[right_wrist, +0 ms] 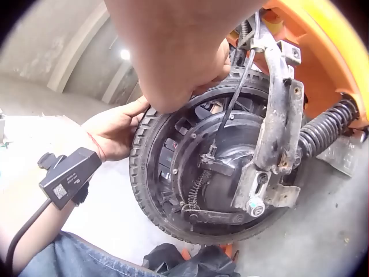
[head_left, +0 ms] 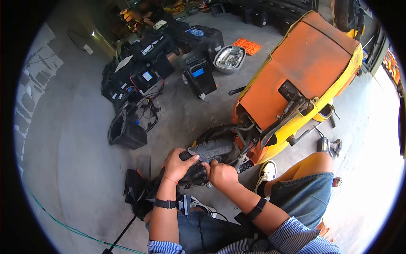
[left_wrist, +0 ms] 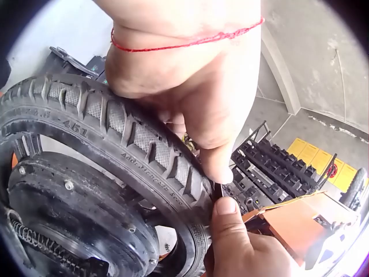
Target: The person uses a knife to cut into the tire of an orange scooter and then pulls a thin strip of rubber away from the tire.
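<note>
My left hand (head_left: 175, 166) grips the black handle (head_left: 185, 155) of a knife-like tool over the wheel. Its flat grey blade (head_left: 204, 160) runs to the right, where my right hand (head_left: 223, 175) pinches it near the far end. A thin dark edge (left_wrist: 217, 190) of it shows between both thumbs in the left wrist view. Right under the hands is a black knobbed tyre (left_wrist: 138, 138), mounted around a black hub motor (left_wrist: 75, 199). In the right wrist view, the left hand's palm side lies close to the tread, and my right forearm hides part of the wheel.
The orange and yellow vehicle body (head_left: 296, 67) stands behind the wheel, with a coil-spring shock (right_wrist: 328, 130) beside it. Black plastic bins (head_left: 127, 131), a grey basin (head_left: 229, 59) and an orange grid (head_left: 247, 46) lie on the floor. A power tool (head_left: 330, 145) sits at right.
</note>
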`<state>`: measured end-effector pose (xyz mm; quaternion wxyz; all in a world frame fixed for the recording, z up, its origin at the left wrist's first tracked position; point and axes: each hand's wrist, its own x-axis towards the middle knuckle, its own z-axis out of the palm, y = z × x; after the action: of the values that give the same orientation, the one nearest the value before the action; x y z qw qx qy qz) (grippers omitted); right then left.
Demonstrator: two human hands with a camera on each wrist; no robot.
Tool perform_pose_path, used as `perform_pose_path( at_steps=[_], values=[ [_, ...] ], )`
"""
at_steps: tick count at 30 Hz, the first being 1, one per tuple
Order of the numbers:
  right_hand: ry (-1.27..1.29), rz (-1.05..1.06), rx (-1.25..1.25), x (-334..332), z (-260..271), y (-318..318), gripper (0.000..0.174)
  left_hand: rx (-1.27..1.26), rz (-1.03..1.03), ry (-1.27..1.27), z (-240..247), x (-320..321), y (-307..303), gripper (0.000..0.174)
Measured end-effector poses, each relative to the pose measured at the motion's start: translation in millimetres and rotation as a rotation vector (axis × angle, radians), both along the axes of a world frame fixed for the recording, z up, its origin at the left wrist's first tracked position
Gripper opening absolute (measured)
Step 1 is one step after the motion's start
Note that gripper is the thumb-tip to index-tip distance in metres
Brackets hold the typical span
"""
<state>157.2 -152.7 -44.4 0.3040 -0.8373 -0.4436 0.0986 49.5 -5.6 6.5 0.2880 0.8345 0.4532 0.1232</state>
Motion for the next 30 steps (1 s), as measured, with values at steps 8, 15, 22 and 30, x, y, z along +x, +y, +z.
perform_pose_path(
  at_steps=[8,15,22,30],
  values=[
    [0.010,-0.015,-0.017,-0.4,0.3,-0.8,0.052,-0.040,0.040,-0.003,15.3,6.6,-5.0,0.062],
    [0.047,0.039,-0.029,1.9,11.3,6.4,0.054,-0.071,0.024,-0.111,-4.6,-2.7,5.3,0.061],
    [0.021,0.038,0.004,0.7,14.4,13.7,0.054,-0.141,0.031,-0.100,-3.9,-5.9,7.6,0.059],
    [0.002,0.005,0.013,9.3,3.0,-3.9,0.054,-0.010,-0.012,-0.022,-1.9,7.4,0.0,0.058]
  ],
)
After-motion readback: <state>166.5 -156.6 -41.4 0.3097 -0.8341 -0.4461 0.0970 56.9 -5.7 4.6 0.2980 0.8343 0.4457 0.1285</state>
